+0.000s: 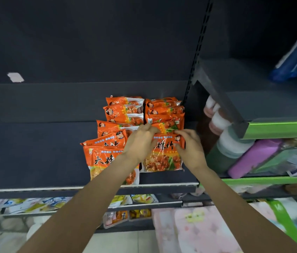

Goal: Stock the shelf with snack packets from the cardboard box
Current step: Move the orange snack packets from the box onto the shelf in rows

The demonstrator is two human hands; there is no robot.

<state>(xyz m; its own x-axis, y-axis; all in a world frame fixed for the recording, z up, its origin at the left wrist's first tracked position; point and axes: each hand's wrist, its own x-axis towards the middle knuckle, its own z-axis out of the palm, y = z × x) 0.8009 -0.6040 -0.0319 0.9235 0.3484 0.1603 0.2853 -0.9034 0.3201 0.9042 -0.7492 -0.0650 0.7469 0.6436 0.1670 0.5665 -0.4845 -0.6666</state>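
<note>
Setting the front packet (164, 157) down at the head of the right-hand row on the dark shelf (34, 157), just right of the front packet of the left row (103, 161). Left hand (140, 143) pinching its top left corner, right hand (189, 147) pinching the top right edge, fingers curled over the wrapper. Best kept level, both corners lowered together, bottom edge squared just behind the shelf lip, overlapping the packets behind like the neighbouring row. Slippery film likely, so release only once flat. Cardboard box out of view.
</note>
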